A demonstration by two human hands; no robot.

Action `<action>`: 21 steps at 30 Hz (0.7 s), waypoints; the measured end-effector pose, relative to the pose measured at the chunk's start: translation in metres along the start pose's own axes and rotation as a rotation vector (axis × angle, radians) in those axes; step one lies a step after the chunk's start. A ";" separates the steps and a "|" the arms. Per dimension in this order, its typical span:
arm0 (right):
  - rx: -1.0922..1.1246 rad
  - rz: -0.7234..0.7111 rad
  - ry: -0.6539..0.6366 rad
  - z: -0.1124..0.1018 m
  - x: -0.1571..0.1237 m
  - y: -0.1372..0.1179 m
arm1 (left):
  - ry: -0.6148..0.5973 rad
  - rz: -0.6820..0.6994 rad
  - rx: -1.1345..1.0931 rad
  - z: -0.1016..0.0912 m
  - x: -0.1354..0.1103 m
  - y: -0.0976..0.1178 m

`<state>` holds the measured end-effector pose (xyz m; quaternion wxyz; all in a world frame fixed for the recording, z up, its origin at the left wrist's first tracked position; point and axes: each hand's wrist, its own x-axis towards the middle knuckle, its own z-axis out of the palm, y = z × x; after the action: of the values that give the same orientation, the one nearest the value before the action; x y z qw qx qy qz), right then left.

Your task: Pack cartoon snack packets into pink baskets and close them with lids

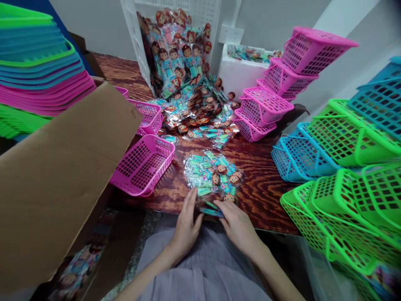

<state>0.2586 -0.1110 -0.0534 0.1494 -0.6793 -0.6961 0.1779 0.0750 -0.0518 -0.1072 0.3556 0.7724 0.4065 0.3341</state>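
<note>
At the table's front edge my left hand (187, 221) and my right hand (237, 223) hold a small stack of clear plastic packets (211, 210) between them. The left fingers lie straight along the stack's left side, with the thumb at its near edge. My right fingers are bent over its right end. Just beyond the hands lies a loose pile of similar packets (216, 171), with printed cartoon figures and teal-green pieces inside. Left of the pile, a pink basket (142, 167) stands on the table, with no contents visible in it.
A larger packet heap (200, 104) spills from a tipped white crate (130, 37). Behind it stands a white foam box (233, 69). Stacked pink baskets (263, 104), blue baskets (300, 152) and green baskets (338, 217) line the right. A cardboard flap (65, 175) juts in from the left.
</note>
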 end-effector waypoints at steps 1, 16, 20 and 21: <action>-0.002 -0.010 -0.007 0.001 0.001 -0.002 | 0.001 -0.004 0.002 -0.002 -0.002 0.000; -0.078 0.011 -0.065 -0.003 -0.001 -0.011 | -0.166 0.238 0.326 -0.024 0.008 0.023; 0.097 -0.044 -0.165 -0.021 0.022 0.001 | -0.326 0.364 0.417 -0.028 0.029 0.030; 0.191 -0.053 -0.221 -0.029 0.033 0.007 | -0.360 0.362 0.422 -0.028 0.033 0.030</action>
<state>0.2775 -0.0762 -0.0316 0.1404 -0.6196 -0.7060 0.3129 0.0787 -0.0273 -0.0605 0.1887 0.9355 0.2533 0.1582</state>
